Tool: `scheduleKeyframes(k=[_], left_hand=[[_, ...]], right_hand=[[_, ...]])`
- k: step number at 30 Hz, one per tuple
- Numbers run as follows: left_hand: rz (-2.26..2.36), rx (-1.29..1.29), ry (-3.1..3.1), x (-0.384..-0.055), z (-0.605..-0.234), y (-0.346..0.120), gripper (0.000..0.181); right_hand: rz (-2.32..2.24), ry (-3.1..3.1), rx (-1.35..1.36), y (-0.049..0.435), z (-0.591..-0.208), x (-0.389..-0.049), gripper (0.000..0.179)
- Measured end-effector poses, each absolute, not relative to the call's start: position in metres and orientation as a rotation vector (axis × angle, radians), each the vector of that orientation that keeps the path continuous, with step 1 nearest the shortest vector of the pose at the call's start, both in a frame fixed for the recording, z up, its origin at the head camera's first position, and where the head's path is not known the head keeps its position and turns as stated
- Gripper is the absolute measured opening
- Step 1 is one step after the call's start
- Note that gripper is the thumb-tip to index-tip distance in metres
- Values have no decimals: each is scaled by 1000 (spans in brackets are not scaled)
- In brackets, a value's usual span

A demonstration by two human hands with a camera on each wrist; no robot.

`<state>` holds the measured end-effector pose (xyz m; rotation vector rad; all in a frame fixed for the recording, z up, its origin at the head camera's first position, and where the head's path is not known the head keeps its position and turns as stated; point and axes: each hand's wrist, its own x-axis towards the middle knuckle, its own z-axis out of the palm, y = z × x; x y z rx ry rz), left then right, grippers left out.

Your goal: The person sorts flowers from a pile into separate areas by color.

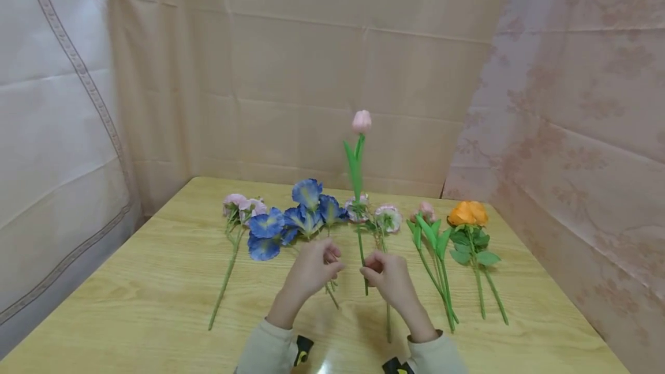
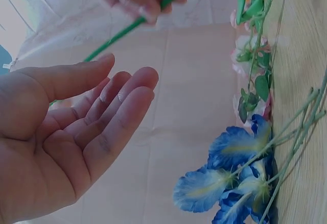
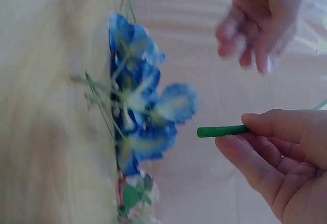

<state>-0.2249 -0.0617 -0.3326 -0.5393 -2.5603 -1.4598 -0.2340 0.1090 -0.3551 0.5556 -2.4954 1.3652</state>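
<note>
A pink artificial tulip (image 1: 362,122) with green leaves stands upright above the table. My right hand (image 1: 388,277) pinches its green stem (image 3: 219,131) near the lower end, between thumb and forefinger. To the left of the stem, my left hand (image 1: 313,266) is raised with fingers loosely bent and nothing between them; in its wrist view the palm (image 2: 56,157) faces up beside the stem. Behind the left hand lie blue iris-like flowers (image 1: 306,212), their thin stems passing under that hand.
Across the wooden table (image 1: 171,281) lie a pale pink-purple flower stem (image 1: 227,273) at left, white-pink flowers (image 1: 388,219) behind the right hand, another pink tulip bunch (image 1: 430,235) and orange roses (image 1: 467,213) at right. Curtains (image 1: 312,74) hang close around the table.
</note>
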Motion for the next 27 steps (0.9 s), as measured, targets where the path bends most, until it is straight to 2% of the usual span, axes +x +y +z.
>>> scheduleKeyframes(k=[7, 22, 27], left_hand=[[-1446, -500, -2590, -223, -337, -72, 10], [-1408, -464, -2576, -222, -340, -88, 8], [-1406, -456, -2599, -222, -340, -90, 8]], right_hand=[[1279, -2562, 308, 140, -350, -244, 4], [1053, -2818, 18, 217, -359, -256, 5], [962, -2919, -23, 233, -365, -259, 27]])
